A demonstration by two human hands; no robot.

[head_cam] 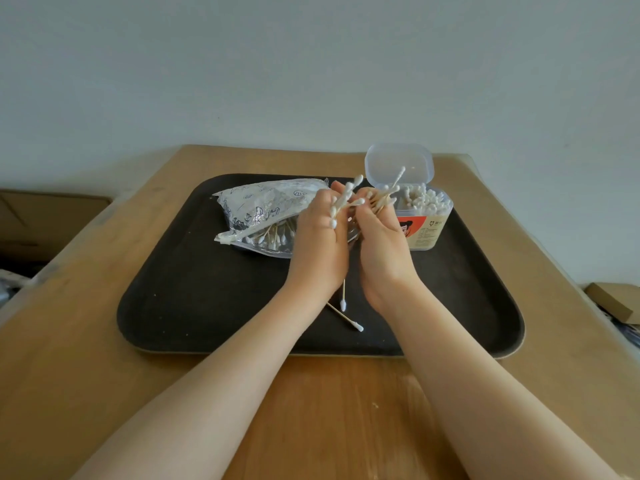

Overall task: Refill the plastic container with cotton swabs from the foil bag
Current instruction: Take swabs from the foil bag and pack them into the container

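On my left, the silver printed foil bag (263, 211) lies open on the dark rounded tray (194, 306); I can't read its print. My left hand (320, 244) and right hand (379, 244) each grip a bunch of wooden cotton swabs (349, 199) above it. Two loose swabs (346, 313) lie nearer. Far right, the clear plastic container (424, 220) stands lid-up, half full, its orange label unreadable.

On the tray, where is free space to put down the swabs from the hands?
Bare tray lies in front of the foil bag, toward the near left corner, and at the near right, in front of the plastic container. The middle is crowded: both hands, left and right, and two loose swabs below them.
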